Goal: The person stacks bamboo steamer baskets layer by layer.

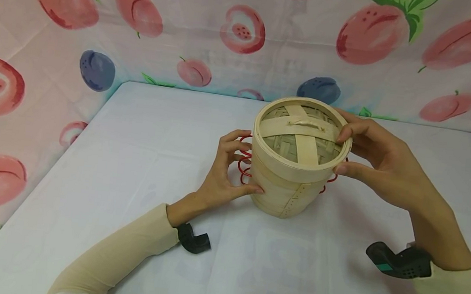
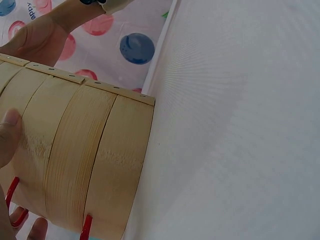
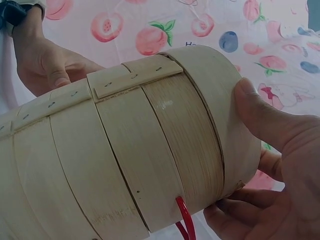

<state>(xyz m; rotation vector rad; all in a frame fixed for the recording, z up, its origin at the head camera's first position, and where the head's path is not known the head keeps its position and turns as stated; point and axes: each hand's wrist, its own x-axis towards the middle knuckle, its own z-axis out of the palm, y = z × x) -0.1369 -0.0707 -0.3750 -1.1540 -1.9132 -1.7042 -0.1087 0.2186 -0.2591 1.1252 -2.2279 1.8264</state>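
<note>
A stack of pale bamboo steamer baskets [image 1: 275, 193] stands upright on the table, topped by a woven steamer lid [image 1: 301, 173] with crossed strips. Red wire loops [image 1: 244, 167] stick out from both sides of the stack. My left hand [image 1: 225, 172] grips the stack's left side, thumb at the front and fingers behind by the loops. With thumb and fingers, my right hand [image 1: 381, 156] holds the lid's rim on the right. The lid sits on the stack in the right wrist view, its band [image 3: 217, 90] against the top tier. Some right fingertips are hidden behind the lid.
A white table surface [image 1: 169, 126] lies under the stack. Fruit-printed cloth [image 1: 213, 22] hangs along the back and left. Dark devices are strapped at the left wrist [image 1: 194, 240] and right wrist [image 1: 403, 261].
</note>
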